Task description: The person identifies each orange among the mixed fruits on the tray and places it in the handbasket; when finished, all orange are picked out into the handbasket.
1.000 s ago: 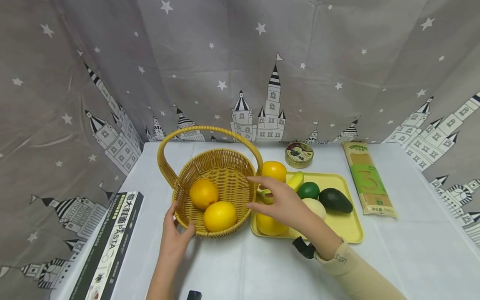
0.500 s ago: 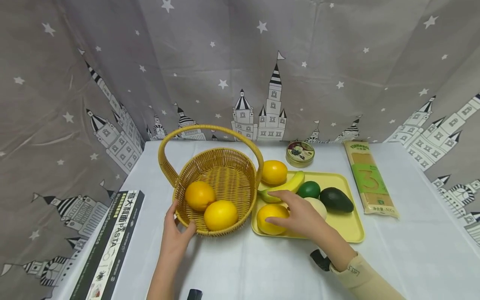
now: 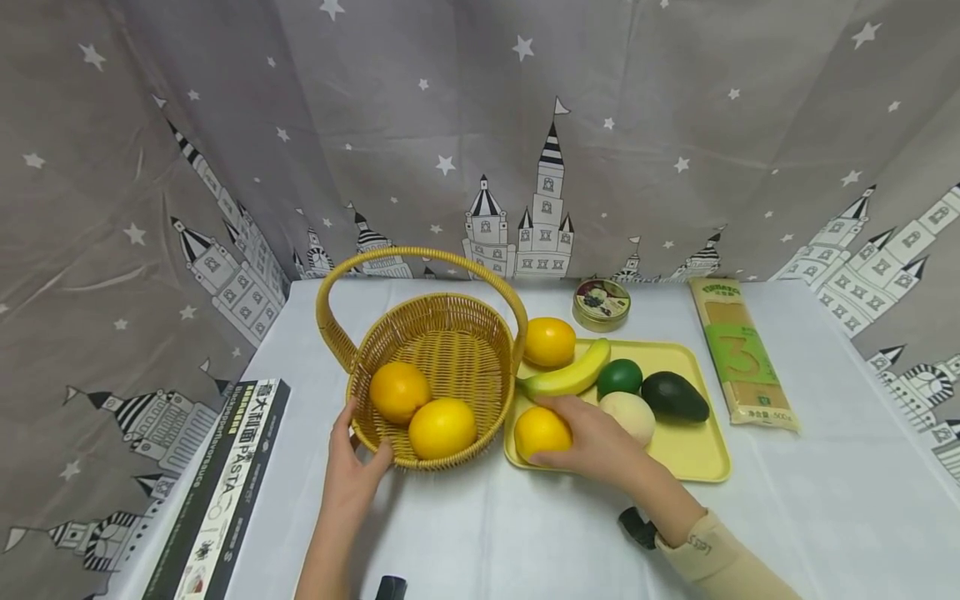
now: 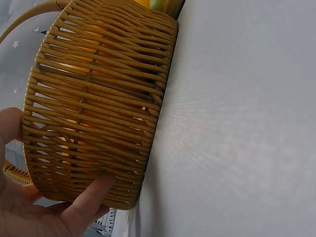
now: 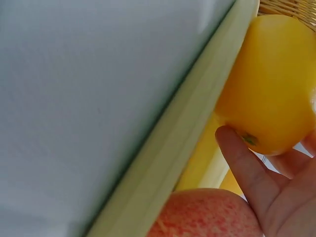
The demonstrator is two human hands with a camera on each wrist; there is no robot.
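My left hand [image 3: 352, 475] holds the near left side of a woven wicker basket [image 3: 468, 358]; in the left wrist view its thumb presses the basket's outer wall [image 4: 94, 108]. Inside lie an orange [image 3: 400, 392] and a yellower round fruit [image 3: 442, 429]. My right hand [image 3: 596, 442] grips another orange [image 3: 542, 433] at the near left corner of a yellow tray [image 3: 693, 462]. In the right wrist view, the thumb [image 5: 242, 163] touches this orange [image 5: 274, 84] beside its green stem mark. Next to the hand sits a pale round fruit [image 3: 628, 417], red-speckled [image 5: 205, 217] in the right wrist view.
The tray also bears a banana [image 3: 572, 372], a green fruit [image 3: 619, 379] and an avocado [image 3: 675, 397]. One more orange fruit [image 3: 550, 342] lies at its far left corner. A round tin [image 3: 602, 304], a pasta packet [image 3: 742, 354] and books [image 3: 217, 492] lie around.
My right hand has moved from the basket's right rim to the tray and closed round the near orange. The orange in the basket has rolled slightly left. The left hand keeps its hold.
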